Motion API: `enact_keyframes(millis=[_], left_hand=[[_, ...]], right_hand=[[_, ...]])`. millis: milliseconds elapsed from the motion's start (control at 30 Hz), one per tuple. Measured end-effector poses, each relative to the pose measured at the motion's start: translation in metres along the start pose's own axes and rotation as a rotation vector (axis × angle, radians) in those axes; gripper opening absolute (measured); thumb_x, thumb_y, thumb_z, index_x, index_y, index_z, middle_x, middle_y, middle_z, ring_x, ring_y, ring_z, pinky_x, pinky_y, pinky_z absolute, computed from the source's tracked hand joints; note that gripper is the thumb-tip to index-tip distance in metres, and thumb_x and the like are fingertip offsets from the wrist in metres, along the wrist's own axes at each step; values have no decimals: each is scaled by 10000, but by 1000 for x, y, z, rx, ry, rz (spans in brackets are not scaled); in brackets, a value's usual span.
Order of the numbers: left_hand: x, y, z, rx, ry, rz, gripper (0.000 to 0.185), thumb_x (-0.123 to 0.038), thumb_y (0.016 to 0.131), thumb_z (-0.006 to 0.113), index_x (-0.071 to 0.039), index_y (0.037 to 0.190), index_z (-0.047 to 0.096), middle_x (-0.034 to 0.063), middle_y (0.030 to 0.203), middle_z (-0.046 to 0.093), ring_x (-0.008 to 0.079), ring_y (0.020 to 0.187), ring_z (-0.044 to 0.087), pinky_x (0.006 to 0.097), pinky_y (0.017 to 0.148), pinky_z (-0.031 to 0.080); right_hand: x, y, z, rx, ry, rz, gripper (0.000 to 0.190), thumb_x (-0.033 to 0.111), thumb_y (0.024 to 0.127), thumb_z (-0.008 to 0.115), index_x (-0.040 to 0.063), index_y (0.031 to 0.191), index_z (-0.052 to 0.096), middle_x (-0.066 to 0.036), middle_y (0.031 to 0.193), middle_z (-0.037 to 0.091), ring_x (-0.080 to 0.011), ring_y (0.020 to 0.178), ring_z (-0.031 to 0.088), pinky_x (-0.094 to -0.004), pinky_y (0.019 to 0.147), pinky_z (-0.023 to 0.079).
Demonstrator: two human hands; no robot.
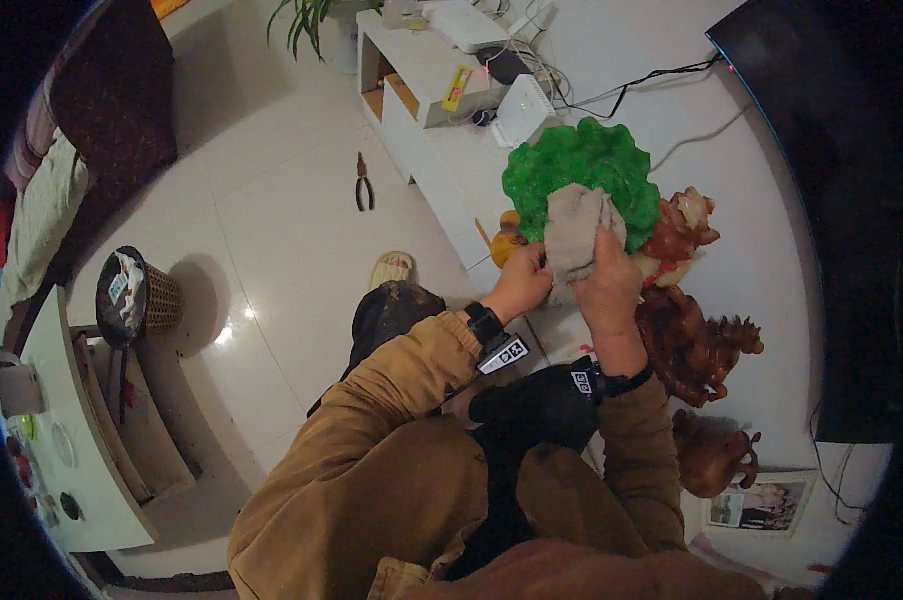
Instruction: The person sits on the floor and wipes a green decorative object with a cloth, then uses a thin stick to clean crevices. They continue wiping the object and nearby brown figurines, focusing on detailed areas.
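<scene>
A beige cloth [574,225] lies over the front of a green, ruffled ornament [583,154] shaped like a leafy cabbage. My right hand [609,281] grips the cloth, thumb on top, pressing it toward the ornament's lower edge. At the cloth's lower left edge is my left hand [523,279], its fingers curled; what they hold is hidden. Just beyond those fingers, a rounded yellow-orange piece [505,244] sits beside the green leaves.
Reddish-brown figurines [695,345] line the white cabinet's right side, below a large dark screen [856,225]. A white router [525,109] and tangled cables stand behind the ornament. Pliers [364,184] lie on the tiled floor. At left are a wastebasket [159,300] and low table [99,480].
</scene>
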State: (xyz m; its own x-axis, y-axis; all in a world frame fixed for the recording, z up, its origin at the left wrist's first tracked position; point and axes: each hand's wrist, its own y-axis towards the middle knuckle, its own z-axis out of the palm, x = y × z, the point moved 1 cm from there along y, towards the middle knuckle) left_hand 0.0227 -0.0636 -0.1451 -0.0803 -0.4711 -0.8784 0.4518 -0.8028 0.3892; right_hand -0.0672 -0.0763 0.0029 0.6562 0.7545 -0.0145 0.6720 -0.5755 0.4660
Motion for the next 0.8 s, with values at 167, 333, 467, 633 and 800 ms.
enact_keyframes(millis=[167,333,467,633,800], left_hand=[[12,7,-8,93,134,-58,145,-113,871,607,32,868,611,144,720,627,215,660,586,358,589,458],[-17,6,-13,95,144,-309,262,-215,918,634,26,823,592,95,687,612,170,638,572,333,569,449],[-44,9,-11,102,-38,-389,333,-290,957,626,3,802,587,56,678,616,124,607,589,284,530,453],[-52,13,-11,161,-94,-519,346,-302,974,596,21,849,594,72,711,649,122,595,614,259,532,499],[-55,13,-9,178,-86,-541,348,-325,984,576,18,929,600,68,740,656,121,637,621,259,542,491]], right_hand=[[-11,-18,1,-43,105,29,613,19,642,722,27,1217,509,-188,1104,642,-389,874,656,-431,726,545],[-25,-37,-12,-12,117,51,565,26,667,719,28,1198,527,-187,1077,649,-405,857,654,-448,725,537],[-32,-42,-27,-82,260,221,570,44,679,744,28,1205,526,-194,1086,645,-429,900,645,-453,757,534],[-60,7,-53,-371,482,351,614,48,744,692,44,1321,484,-201,1194,629,-354,1048,644,-392,883,513],[-67,57,-44,148,119,365,648,135,735,683,59,1337,458,-201,1166,636,-392,1029,628,-431,864,521]])
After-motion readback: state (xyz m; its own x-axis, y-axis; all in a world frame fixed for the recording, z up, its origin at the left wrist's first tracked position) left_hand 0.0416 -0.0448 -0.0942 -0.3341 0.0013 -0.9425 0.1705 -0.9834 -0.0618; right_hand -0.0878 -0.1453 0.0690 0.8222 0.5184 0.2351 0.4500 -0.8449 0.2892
